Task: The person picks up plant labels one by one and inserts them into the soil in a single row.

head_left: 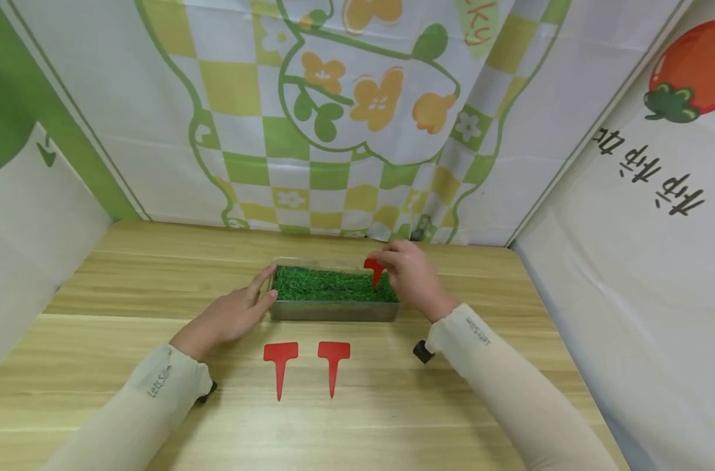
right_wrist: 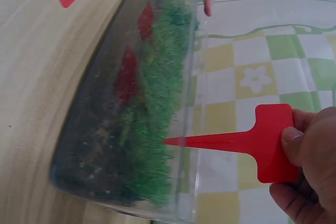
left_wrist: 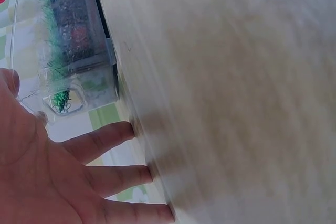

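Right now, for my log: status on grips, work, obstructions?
Right grip pinching red T-shaped plastic marker, tip at green grass. Left grip touching left end of clear rectangular plastic box. Two more red T-shaped markers on wooden table; no obstruction visible.

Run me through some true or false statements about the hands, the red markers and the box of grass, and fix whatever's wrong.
1. The right hand holds a red marker. True.
2. The left hand touches the clear box. True.
3. The held marker's wide end points toward the green grass. False: its pointed end does.
4. Three red markers lie on the table in front of the box. False: two do, a left marker and a right marker.
5. The green grass is inside the clear box. True.
6. The left hand holds a marker too. False: it holds none.
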The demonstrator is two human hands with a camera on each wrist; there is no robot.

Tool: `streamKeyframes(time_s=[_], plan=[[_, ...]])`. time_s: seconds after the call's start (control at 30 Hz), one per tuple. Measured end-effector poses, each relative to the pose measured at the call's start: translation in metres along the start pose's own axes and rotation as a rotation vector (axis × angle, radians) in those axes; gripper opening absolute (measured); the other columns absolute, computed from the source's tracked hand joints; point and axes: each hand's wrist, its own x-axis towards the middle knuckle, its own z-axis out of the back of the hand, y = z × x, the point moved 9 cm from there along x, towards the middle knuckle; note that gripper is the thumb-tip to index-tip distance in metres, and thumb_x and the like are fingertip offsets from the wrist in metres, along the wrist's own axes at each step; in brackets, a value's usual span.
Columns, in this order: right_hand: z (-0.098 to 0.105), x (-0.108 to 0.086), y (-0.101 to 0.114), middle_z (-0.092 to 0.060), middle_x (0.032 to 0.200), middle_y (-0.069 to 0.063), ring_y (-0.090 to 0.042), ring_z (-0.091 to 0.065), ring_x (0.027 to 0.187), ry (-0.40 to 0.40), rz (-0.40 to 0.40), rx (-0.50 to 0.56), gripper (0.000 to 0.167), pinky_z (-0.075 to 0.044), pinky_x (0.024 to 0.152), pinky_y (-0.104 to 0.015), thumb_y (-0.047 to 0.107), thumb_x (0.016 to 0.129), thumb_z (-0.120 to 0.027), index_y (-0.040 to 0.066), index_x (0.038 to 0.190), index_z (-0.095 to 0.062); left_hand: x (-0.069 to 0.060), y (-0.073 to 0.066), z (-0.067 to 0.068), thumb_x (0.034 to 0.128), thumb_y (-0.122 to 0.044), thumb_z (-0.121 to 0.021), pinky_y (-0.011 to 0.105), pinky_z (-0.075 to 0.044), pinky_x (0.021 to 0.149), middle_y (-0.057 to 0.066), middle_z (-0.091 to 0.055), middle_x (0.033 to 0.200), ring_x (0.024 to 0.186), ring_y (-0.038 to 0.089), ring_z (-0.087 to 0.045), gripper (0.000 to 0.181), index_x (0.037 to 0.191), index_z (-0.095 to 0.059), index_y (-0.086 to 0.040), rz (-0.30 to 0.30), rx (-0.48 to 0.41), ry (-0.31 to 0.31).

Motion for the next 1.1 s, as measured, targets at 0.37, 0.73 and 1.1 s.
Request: streamKeyframes(time_s=[0.37,0.73,1.1], plan=[[-0.017,-0.002,-0.007,-0.069,0.101,-0.005,-0.023,-0.063,0.094,0.022,0.002,-0.030,0.042,-0.057,0.079,-0.035,-0.012,0.092,-0.055,0.014,0.117,-0.076,0.000,0.001,-0.001,0.1060,-0.059,-0.019,0.072,-0.033,0.107,0.027,-0.043,0.151,0.136,0.056,-0.040,0.066,0.160,0.010,-0.036,0.007,-0.008,0.004],[-0.024,-0.003,-0.007,-0.067,0.095,-0.003,-0.021,-0.064,0.088,0.037,0.010,-0.026,0.034,-0.057,0.076,-0.033,-0.005,0.093,-0.060,0.014,0.117,-0.076,-0.001,0.002,-0.001,0.1061,-0.059,-0.019,0.072,-0.032,0.107,0.026,-0.042,0.153,0.137,0.056,-0.039,0.066,0.160,0.011,-0.036,0.009,-0.004,0.000],[-0.036,-0.005,-0.014,-0.066,0.093,0.000,-0.015,-0.062,0.082,0.099,-0.052,-0.007,0.027,-0.056,0.072,-0.029,0.006,0.099,-0.062,0.014,0.121,-0.074,-0.001,0.000,0.000,0.1068,-0.057,-0.019,0.071,-0.032,0.108,0.026,-0.045,0.150,0.135,0.056,-0.040,0.066,0.162,0.008,-0.033,-0.008,-0.002,-0.014]])
